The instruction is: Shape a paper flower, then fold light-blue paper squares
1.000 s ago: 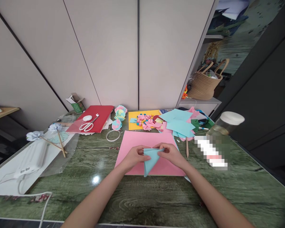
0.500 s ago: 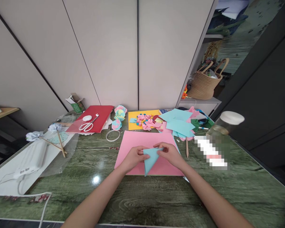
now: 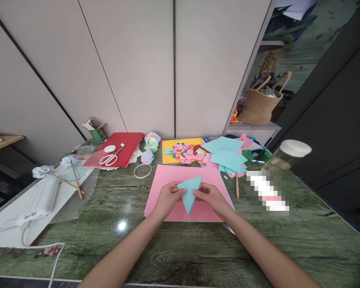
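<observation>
A light blue piece of paper point(image 3: 190, 194), folded into a triangle, is held between both hands with one point downward. My left hand point(image 3: 169, 199) pinches its left edge, thumb in front and fingers behind. On the other side, my right hand point(image 3: 211, 197) grips the right edge the same way. Below the hands lies a pink sheet point(image 3: 162, 178) on the green wood-patterned table. The fingers behind the paper are partly hidden.
Light blue sheets point(image 3: 228, 158) lie behind to the right, near a wooden stick point(image 3: 237, 188) and a lidded jar point(image 3: 283, 156). Scissors point(image 3: 111, 158) rest on red paper point(image 3: 127, 144). A yellow sheet point(image 3: 168, 160) bears small folded pieces. A tape ring point(image 3: 143, 171) lies left.
The folded blue paper has turned in my hands, its upper right corner now pointing higher. My right hand has shifted slightly lower along its right edge.
</observation>
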The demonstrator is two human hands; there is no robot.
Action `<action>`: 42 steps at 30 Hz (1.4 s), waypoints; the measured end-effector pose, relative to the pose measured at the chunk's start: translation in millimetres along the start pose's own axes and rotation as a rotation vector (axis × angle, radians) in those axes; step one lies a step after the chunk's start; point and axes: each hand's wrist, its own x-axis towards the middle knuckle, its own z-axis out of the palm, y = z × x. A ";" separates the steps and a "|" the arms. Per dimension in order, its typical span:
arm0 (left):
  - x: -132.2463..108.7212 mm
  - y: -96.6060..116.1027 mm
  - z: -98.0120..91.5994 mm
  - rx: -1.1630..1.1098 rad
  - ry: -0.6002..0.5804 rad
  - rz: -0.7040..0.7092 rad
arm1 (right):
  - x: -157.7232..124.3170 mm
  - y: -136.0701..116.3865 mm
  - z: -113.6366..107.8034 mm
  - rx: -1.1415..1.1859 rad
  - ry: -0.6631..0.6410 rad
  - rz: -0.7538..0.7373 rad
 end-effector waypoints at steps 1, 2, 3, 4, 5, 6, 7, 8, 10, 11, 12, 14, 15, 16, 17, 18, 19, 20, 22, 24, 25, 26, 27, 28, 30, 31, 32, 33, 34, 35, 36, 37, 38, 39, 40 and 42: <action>-0.9 0.4 1.2 -0.005 0.002 0.000 | 0.5 0.7 0.2 -0.022 0.019 -0.014; -1.7 0.9 2.4 -0.010 0.003 0.000 | 1.1 1.0 0.3 -0.032 0.030 -0.024; -2.3 1.3 3.3 -0.014 0.005 0.000 | 1.5 1.0 0.4 -0.037 0.034 -0.031; -2.7 1.6 4.0 -0.017 0.005 0.000 | 1.7 0.8 0.4 -0.036 0.035 -0.037; -2.9 2.0 4.5 -0.018 0.005 0.001 | 1.8 0.5 0.5 -0.034 0.036 -0.041; -2.9 2.2 4.7 -0.019 0.004 0.003 | 1.7 0.2 0.6 -0.033 0.038 -0.043; -2.9 2.3 4.7 -0.019 0.003 0.006 | 1.4 0.1 0.6 -0.033 0.041 -0.043; -2.9 2.3 4.6 -0.019 0.002 0.009 | 1.2 0.0 0.7 -0.034 0.044 -0.042; -2.8 2.0 4.1 -0.022 0.000 0.013 | 0.7 0.3 0.8 -0.038 0.048 -0.037; -2.9 1.8 3.9 -0.024 -0.002 0.012 | 0.5 0.5 0.9 -0.041 0.050 -0.035; -3.0 1.6 3.8 -0.028 -0.003 0.011 | 0.5 0.7 1.0 -0.046 0.053 -0.034; -3.4 1.1 3.9 -0.037 -0.005 0.009 | 0.5 1.0 1.3 -0.058 0.058 -0.036; -3.6 0.9 4.1 -0.041 -0.004 0.008 | 0.6 1.1 1.5 -0.062 0.059 -0.037; -3.9 0.8 4.3 -0.044 -0.002 0.007 | 0.7 1.1 1.7 -0.064 0.058 -0.037; -4.2 0.7 4.5 -0.046 0.000 0.006 | 0.8 1.0 2.0 -0.063 0.056 -0.037; -4.6 0.6 4.7 -0.046 0.001 0.006 | 0.8 1.0 2.2 -0.062 0.053 -0.038; -4.8 0.7 4.8 -0.046 0.002 0.005 | 0.8 1.0 2.3 -0.062 0.052 -0.039; -5.1 0.8 4.9 -0.046 0.003 0.003 | 0.9 1.1 2.5 -0.063 0.052 -0.040; -5.2 1.2 4.9 -0.046 0.004 0.002 | 1.0 1.6 2.4 -0.068 0.055 -0.044; -5.0 1.6 4.8 -0.046 0.008 0.002 | 1.1 2.2 2.2 -0.072 0.056 -0.046; -4.8 1.7 4.8 -0.046 0.010 0.002 | 1.1 2.5 2.0 -0.072 0.056 -0.048; -4.5 1.6 4.8 -0.047 0.010 0.002 | 1.2 2.7 1.9 -0.074 0.058 -0.050; -4.2 1.3 4.8 -0.049 0.010 0.001 | 1.3 3.0 1.7 -0.078 0.060 -0.050; -4.0 1.0 4.8 -0.053 0.010 0.000 | 1.4 3.2 1.6 -0.082 0.064 -0.047; -3.7 0.3 4.9 -0.067 0.010 -0.009 | 1.6 3.7 1.5 -0.090 0.070 -0.037; -3.7 0.1 4.9 -0.076 0.010 -0.014 | 1.7 4.1 1.4 -0.095 0.073 -0.032; -3.8 0.1 4.8 -0.084 0.010 -0.018 | 1.9 4.5 1.2 -0.099 0.076 -0.029; -3.9 0.2 4.8 -0.092 0.010 -0.022 | 2.1 4.9 1.1 -0.100 0.079 -0.028; -4.0 0.4 4.8 -0.098 0.008 -0.022 | 2.3 5.3 1.0 -0.099 0.081 -0.028; -4.0 0.6 4.8 -0.103 0.005 -0.022 | 2.5 5.6 1.0 -0.094 0.081 -0.029; -4.0 0.8 4.7 -0.108 0.003 -0.019 | 2.8 5.9 0.9 -0.085 0.079 -0.031; -3.9 1.0 4.7 -0.113 0.000 -0.018 | 2.9 6.1 1.0 -0.075 0.075 -0.032; -3.7 1.1 4.7 -0.116 -0.002 -0.017 | 3.0 6.3 1.0 -0.065 0.072 -0.033; -3.6 1.2 4.7 -0.118 -0.002 -0.016 | 3.1 6.4 1.0 -0.059 0.070 -0.033; -3.6 1.2 4.7 -0.121 -0.001 -0.017 | 3.2 6.6 1.0 -0.056 0.069 -0.032; -3.6 1.1 4.7 -0.124 0.000 -0.020 | 3.2 7.0 1.0 -0.058 0.071 -0.029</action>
